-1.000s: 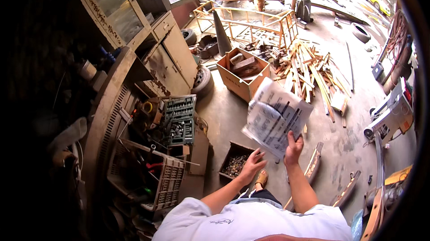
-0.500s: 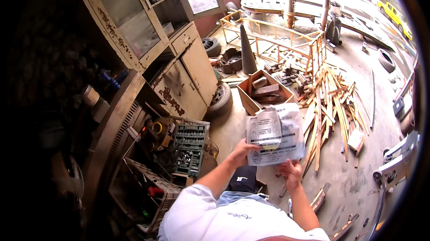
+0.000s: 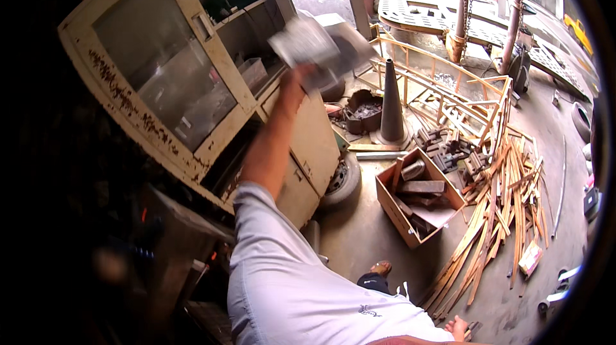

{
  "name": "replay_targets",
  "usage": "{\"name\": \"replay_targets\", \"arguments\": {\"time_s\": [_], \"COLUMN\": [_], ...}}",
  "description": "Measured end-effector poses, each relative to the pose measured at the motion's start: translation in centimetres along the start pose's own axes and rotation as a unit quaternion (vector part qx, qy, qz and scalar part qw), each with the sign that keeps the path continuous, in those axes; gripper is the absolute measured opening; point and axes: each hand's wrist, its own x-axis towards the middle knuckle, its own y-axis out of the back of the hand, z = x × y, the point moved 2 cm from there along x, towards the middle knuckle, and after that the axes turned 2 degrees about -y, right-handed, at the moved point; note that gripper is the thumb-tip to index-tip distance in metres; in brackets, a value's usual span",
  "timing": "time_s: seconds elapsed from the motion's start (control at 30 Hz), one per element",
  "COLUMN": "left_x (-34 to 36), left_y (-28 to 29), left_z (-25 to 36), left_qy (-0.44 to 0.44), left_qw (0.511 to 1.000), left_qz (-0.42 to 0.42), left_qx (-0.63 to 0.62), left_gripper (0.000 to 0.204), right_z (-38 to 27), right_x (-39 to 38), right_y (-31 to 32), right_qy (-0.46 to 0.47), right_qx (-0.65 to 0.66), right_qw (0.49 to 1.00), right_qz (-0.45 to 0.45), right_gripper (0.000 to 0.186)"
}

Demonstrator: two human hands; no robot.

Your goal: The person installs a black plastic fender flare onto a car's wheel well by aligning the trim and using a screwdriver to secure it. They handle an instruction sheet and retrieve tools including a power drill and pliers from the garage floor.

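Observation:
My left arm reaches up toward the worn cream cabinet (image 3: 308, 146), and my left hand (image 3: 300, 77) is closed on a printed plastic bag (image 3: 321, 46). The bag is grey-white and smeared by motion. It hangs in front of the cabinet's open upper shelves, apart from them as far as I can see. My right hand (image 3: 457, 327) is low at the bottom edge, beside my white shirt, with its fingers loosely apart and nothing visible in them.
An open wooden box (image 3: 420, 200) of dark blocks stands on the floor. Right of it lies a heap of wooden strips (image 3: 497, 216). A dark cone (image 3: 391, 107), a tyre (image 3: 343, 181) and a yellowish metal frame (image 3: 443, 82) stand farther back.
My left hand has carried the bag up and left to the cabinet. The right hand has let go of it and dropped low. My view has shifted closer to the cabinet.

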Motion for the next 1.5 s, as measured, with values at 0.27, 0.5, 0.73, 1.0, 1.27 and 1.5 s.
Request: {"name": "replay_targets", "arguments": {"time_s": [0.27, 0.5, 0.73, 1.0, 1.27, 1.5], "left_x": [10.4, 1.0, -23.3, -72.0, -91.0, -102.4], "left_y": [1.4, 0.3, -10.3, -27.3, -57.7, -75.8], "left_z": [21.2, -2.0, -25.0, -41.5, -35.5, -37.3], "left_qy": [-0.168, 0.099, 0.306, 0.687, 0.323, 0.194], "left_qw": [0.948, 0.965, 0.935, 0.672, 0.467, 0.423], "left_qz": [0.264, 0.242, 0.067, -0.138, -0.735, -0.822], "left_qx": [-0.059, 0.028, 0.164, 0.24, 0.37, 0.328], "left_gripper": [0.05, 0.04, 0.032, 0.028, 0.035, 0.038], "right_z": [-12.9, -12.8, -6.7, 32.3, 66.7, 61.2], "right_x": [-7.2, -12.4, -15.5, -18.4, -33.1, -34.6], "right_y": [-8.9, -13.3, -4.0, 19.9, 13.2, -3.6], "right_qy": [0.11, 0.102, 0.18, 0.009, -0.26, -0.271], "right_qx": [0.049, -0.012, 0.06, 0.324, 0.409, 0.746], "right_qw": [0.993, 0.987, 0.975, 0.918, 0.695, 0.526], "right_qz": [-0.01, -0.12, -0.113, 0.228, 0.53, 0.307], "right_gripper": [0.02, 0.012, 0.013, 0.013, 0.021, 0.025]}}
